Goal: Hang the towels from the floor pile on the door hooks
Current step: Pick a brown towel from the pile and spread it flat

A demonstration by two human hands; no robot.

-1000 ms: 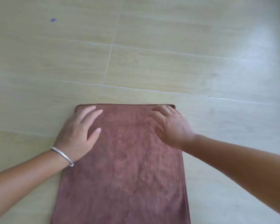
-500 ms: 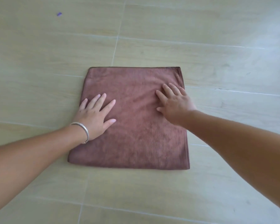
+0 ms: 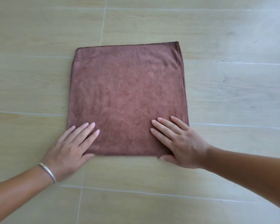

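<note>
1. Your fingers (image 3: 86, 131) lie straight and flat on both sides: the left hand (image 3: 68, 151) presses the near left corner of the folded brown microfibre towel (image 3: 128, 94), and the right hand (image 3: 181, 141) presses the near right corner. Neither hand grips anything.
2. The towel lies flat on the pale wood-pattern tiled floor (image 3: 39, 78), directly ahead of you.
3. Risk: lifting by one layer at the near edge would probably let the fold fall open. Pinch all layers together.
4. Risk: the smooth floor may let the towel slide under a sideways push.
5. No door or hooks are in view; locate them before lifting.
6. Count: one towel, two hands, one silver bangle (image 3: 48, 172) on the left wrist.
</note>
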